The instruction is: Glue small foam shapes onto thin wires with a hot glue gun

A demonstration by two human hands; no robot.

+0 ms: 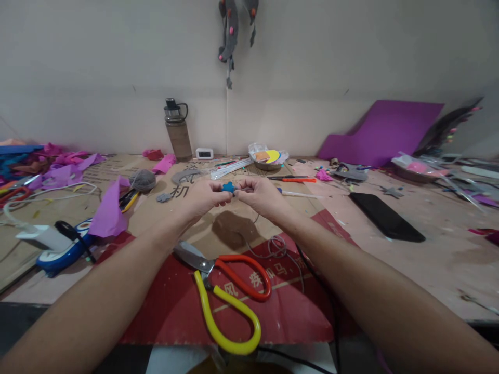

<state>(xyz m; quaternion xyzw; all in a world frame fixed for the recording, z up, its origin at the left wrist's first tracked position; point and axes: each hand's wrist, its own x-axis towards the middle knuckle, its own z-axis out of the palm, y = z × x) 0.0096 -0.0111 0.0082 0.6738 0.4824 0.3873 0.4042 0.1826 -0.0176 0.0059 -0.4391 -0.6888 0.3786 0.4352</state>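
Note:
My left hand (206, 196) and my right hand (259, 195) meet above the middle of the table. Both pinch a small blue piece (228, 187) between their fingertips; it looks like felt or foam. A thin wire (273, 245) lies looped on the cardboard below my right wrist. Large scissors (230, 291) with one red and one yellow handle lie flat on the red cardboard between my forearms, blades pointing left.
A brown water bottle (178, 131), a small white clock (205, 153) and a metal bowl (268, 157) stand near the wall. A black phone (385, 216) lies at right. Purple paper scraps (109, 210), a grey yarn ball (143, 179) and a purple sheet (380, 132) surround the work area.

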